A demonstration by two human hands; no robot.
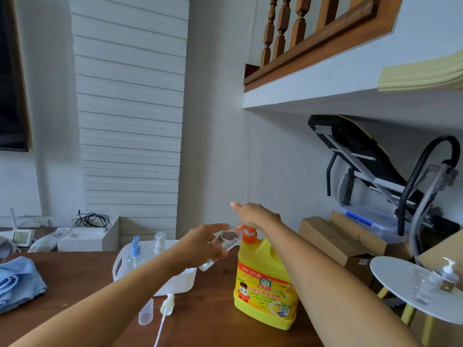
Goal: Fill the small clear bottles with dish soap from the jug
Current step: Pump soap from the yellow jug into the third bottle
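Left hand [208,244] grips the small clear bottle [229,237], fingers and thumb wrapped round its body; bottle tilted, mouth up against the orange pump [248,232] of the yellow jug [265,284], base pointing down toward the table [215,309]. Right hand [258,216] lies palm-down on the pump head, thumb out to the side; it looks to be pressing rather than clasping, though the fingers are mostly hidden on the far side.

Judgement: filling step in hand, on this one bottle; I see no clear soap level inside it, so I take it as early in the fill.

Next move, as I read it: steady pump strokes with the right hand while the left keeps the mouth touching the spout; the opening is narrow, so a slip would put soap on the table; the jug stands free and could rock under a hard press.

Just beside the jug, near edge: a loose white pump top [167,300] with its tube, and a clear cap [146,313] lying next to it; likely for this bottle, not confirmed.

Left of the jug: white basket [120,261] holding a blue-topped spray bottle [135,251] and another clear bottle [159,242]; whether these hold soap I cannot tell.

Far left: blue cloth [17,281]; far right, well apart: round white side table [390,271] with more small bottles, blurred.
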